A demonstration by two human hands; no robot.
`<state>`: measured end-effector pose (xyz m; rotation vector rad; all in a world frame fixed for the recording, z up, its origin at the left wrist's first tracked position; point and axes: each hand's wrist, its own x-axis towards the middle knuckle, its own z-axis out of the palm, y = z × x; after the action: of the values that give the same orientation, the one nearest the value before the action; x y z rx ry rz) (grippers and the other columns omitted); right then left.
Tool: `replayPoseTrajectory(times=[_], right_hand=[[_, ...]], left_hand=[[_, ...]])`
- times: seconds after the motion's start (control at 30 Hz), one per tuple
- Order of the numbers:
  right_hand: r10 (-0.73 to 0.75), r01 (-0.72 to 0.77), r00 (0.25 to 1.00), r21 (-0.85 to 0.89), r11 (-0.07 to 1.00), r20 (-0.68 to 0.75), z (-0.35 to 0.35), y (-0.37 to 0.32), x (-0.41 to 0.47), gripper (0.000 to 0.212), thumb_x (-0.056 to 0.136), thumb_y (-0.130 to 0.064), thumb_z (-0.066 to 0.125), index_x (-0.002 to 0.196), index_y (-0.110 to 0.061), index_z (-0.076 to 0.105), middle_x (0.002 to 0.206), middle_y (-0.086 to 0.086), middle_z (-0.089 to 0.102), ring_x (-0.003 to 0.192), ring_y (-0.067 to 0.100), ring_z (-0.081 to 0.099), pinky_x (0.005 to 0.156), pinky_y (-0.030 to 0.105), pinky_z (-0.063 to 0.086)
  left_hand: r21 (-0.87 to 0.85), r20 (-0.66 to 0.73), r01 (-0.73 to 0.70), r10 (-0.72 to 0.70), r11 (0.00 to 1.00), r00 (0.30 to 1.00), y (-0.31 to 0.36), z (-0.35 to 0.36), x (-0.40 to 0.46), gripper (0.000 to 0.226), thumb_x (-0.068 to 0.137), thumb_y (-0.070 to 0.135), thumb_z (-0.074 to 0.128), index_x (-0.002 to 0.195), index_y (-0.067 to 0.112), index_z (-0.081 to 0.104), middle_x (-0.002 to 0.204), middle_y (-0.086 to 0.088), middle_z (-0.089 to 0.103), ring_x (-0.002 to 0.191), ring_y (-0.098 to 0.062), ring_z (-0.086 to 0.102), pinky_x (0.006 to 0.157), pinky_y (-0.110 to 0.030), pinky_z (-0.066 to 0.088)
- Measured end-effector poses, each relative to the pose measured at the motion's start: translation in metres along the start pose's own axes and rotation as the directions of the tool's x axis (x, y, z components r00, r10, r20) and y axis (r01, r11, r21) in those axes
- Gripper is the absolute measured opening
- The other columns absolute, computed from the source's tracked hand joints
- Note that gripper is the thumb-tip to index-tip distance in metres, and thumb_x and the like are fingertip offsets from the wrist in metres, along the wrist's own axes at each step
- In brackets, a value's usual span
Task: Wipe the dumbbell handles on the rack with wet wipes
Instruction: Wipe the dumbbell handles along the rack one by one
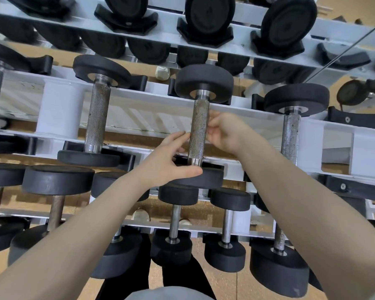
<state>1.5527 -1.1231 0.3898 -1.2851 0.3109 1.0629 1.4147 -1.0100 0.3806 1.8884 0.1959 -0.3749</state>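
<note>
A dumbbell with a knurled, speckled steel handle [199, 131] and black round heads lies on the middle shelf of the white rack [139, 98]. My left hand [167, 159] reaches in from the left. Its fingertips touch the handle's left side and its spread thumb rests on the near black head [204, 178]. My right hand [225, 133] is at the handle's right side, with curled fingers touching the upper part of the grip. No wet wipe shows in either hand.
Two more dumbbells flank this one on the same shelf: one on the left [97, 118] and one on the right [291, 135]. Smaller dumbbells [174, 221] lie on the lower shelf and bigger ones [208, 16] on the top shelf. Below are my black-trousered legs [182, 278] on a brown floor.
</note>
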Motion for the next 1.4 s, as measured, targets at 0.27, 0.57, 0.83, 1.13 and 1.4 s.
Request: replayPoseTrajectory(times=[0.27, 0.57, 0.83, 1.13, 1.4], right_hand=[[0.065, -0.114, 0.969, 0.197, 0.974, 0.239, -0.021, 0.012, -0.001, 0.058, 0.072, -0.012, 0.035, 0.127, 0.005, 0.044, 0.104, 0.02, 0.062, 0.095, 0.028, 0.063, 0.082, 0.04, 0.056], [-0.07, -0.004, 0.974, 0.326, 0.945, 0.216, -0.016, 0.006, 0.005, 0.064, 0.095, -0.046, 0.023, 0.13, 0.001, 0.047, 0.112, 0.017, 0.061, 0.109, 0.028, 0.055, 0.104, 0.042, 0.035], [0.134, -0.098, 0.96, -0.154, 0.983, 0.245, -0.036, 0.02, -0.004, 0.068, 0.098, -0.05, 0.013, 0.118, -0.002, 0.057, 0.109, 0.017, 0.063, 0.102, 0.028, 0.06, 0.097, 0.04, 0.043], [0.057, -0.094, 0.969, 0.146, 0.985, 0.24, -0.021, 0.02, 0.002, 0.082, 0.092, -0.065, 0.009, 0.122, -0.003, 0.053, 0.106, 0.014, 0.066, 0.104, 0.026, 0.06, 0.094, 0.04, 0.046], [0.18, -0.123, 0.981, -0.48, 0.869, 0.075, -0.03, 0.021, -0.011, 0.088, 0.093, -0.062, 0.0, 0.106, -0.003, 0.065, 0.108, 0.017, 0.069, 0.118, 0.024, 0.056, 0.117, 0.045, 0.013]], left_hand=[[0.006, 0.014, 0.008, -0.008, 1.0, 1.0, -0.004, -0.002, 0.003, 0.094, 0.067, 0.046, 0.075, 0.144, 0.034, 0.022, 0.139, 0.013, 0.031, 0.112, -0.002, 0.048, 0.083, -0.004, 0.035], [0.039, 0.032, 0.012, -0.013, 0.999, 0.999, 0.004, -0.005, 0.003, 0.092, 0.062, 0.048, 0.065, 0.141, 0.035, 0.021, 0.134, 0.016, 0.026, 0.105, 0.005, 0.046, 0.084, -0.004, 0.035], [0.036, -0.028, 0.027, -0.026, 0.999, 0.999, 0.002, -0.003, 0.002, 0.089, 0.056, 0.05, 0.07, 0.134, 0.035, 0.028, 0.12, 0.012, 0.038, 0.107, 0.0, 0.047, 0.09, -0.01, 0.034], [-0.03, 0.012, 0.121, -0.12, 0.992, 0.993, 0.001, 0.0, 0.006, 0.13, 0.051, 0.055, 0.073, 0.149, 0.019, -0.005, 0.154, 0.007, 0.016, 0.128, -0.006, 0.039, 0.102, -0.023, 0.031], [-0.052, 0.001, 0.127, -0.127, 0.991, 0.992, 0.001, 0.0, 0.005, 0.122, 0.06, 0.047, 0.077, 0.149, 0.02, -0.002, 0.155, 0.009, 0.017, 0.129, -0.006, 0.039, 0.107, -0.028, 0.033]])
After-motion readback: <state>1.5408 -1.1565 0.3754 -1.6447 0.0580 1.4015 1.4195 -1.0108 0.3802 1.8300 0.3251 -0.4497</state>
